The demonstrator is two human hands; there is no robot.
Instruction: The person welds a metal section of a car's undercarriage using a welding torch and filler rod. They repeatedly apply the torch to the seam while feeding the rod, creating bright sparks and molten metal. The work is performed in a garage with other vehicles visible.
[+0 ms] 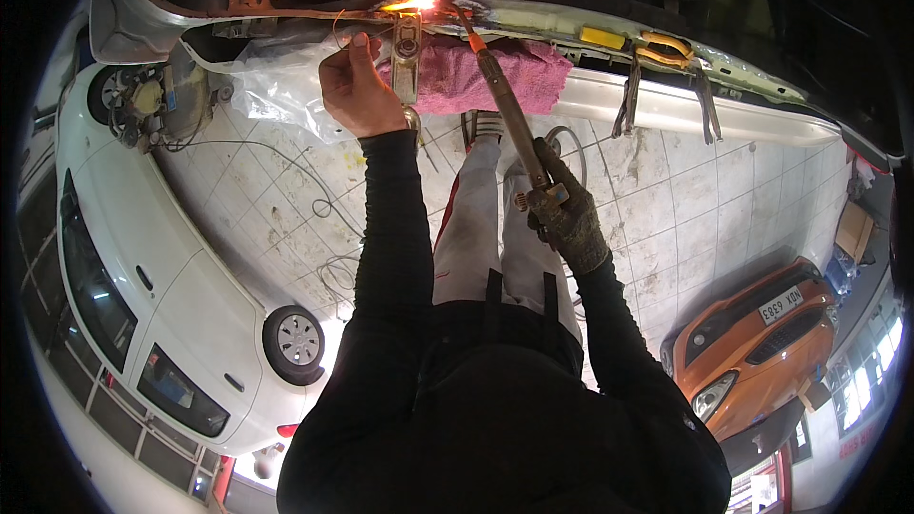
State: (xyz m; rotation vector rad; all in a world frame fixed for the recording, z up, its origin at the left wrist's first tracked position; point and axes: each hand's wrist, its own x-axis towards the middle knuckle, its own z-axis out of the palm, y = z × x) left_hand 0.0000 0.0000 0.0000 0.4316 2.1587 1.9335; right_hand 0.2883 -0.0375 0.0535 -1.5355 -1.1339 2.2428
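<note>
With heating seemingly under way, our right hand point(568, 214) grips the torch point(509, 114), our left hand point(360, 90) pinches a thin wire point(336, 27), flame point(416, 1) at the metal edge point(538, 17), twelve o'clock; what remains, we cannot tell.

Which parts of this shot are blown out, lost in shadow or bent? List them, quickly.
Head view: the flame burns out to near white, with a pink glow above it; head view: bright panes glare at lower right; head view: the black sleeves lose most detail; head view: the white car curves along the left rim, and the corners go black.
</note>
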